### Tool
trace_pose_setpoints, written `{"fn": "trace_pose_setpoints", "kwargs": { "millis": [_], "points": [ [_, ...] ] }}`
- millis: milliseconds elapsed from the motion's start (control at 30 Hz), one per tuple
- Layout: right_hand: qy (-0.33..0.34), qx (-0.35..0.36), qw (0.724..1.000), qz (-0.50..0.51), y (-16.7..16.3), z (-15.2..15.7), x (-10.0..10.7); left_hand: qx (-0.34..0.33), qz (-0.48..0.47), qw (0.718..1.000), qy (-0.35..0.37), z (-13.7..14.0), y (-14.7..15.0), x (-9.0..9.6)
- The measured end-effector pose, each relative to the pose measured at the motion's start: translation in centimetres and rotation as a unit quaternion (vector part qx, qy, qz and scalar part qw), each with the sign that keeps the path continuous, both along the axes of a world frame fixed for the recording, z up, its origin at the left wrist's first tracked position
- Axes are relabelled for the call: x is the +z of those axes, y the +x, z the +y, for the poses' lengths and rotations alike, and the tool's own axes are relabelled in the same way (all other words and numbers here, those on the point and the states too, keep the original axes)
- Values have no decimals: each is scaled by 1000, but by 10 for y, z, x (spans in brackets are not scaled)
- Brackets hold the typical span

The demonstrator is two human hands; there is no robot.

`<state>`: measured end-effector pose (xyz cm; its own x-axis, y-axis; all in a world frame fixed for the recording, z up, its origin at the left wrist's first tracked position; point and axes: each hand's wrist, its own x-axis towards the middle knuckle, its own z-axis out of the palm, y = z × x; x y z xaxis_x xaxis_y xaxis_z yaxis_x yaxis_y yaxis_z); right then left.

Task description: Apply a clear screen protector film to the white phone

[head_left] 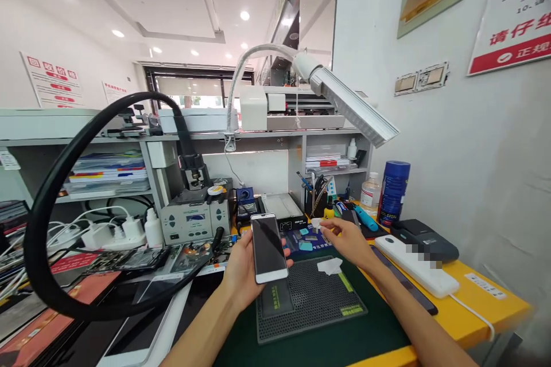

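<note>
A white smartphone point(269, 248) with a dark screen lies in my left hand point(241, 266), whose fingers wrap round its edges. It is tilted up towards me above the grey perforated mat point(310, 298). My right hand point(348, 241) is to the right of the phone, thumb and fingertips drawn together beside a small white piece point(316, 222). Whether the fingertips grip that piece is too small to tell. Below them, a crumpled white wipe point(329, 266) rests on the mat's upper right part. Behind the phone is a blue printed sheet point(297, 241) with small pale-blue pieces.
A thick black hose point(34, 252) loops across the left, before a grey rework station point(196, 221). Several phones and boards crowd that side. At right are a white power strip point(417, 264), a black device point(426, 238) and a blue can point(394, 192). A lamp point(353, 100) hangs overhead.
</note>
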<state>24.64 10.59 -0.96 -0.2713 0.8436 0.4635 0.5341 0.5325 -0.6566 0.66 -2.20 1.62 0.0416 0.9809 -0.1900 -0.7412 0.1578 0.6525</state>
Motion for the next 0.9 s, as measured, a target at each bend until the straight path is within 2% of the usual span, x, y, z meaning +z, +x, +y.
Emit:
{"fn": "trace_pose_setpoints", "kwargs": {
  "millis": [200,300,367,467,567,733,900],
  "points": [
    [21,75,997,-2,-50,-42,4,-3,-34,999,32,-1,-1,-6],
    [63,143,988,-21,-74,-67,14,13,-41,998,47,-2,-5,-5],
    [101,176,977,-67,-87,-78,21,34,-40,997,58,-4,-8,-2],
    [127,187,964,-143,-102,-85,23,78,-37,994,71,-4,-14,1],
    [103,180,964,-168,-113,-87,16,91,-35,993,69,-3,-18,2],
    [64,176,976,-115,-116,-90,1,80,-34,995,44,1,-20,-1],
    [35,163,983,-79,-110,-91,-4,59,-49,996,38,0,-15,-3]
  ]
}}
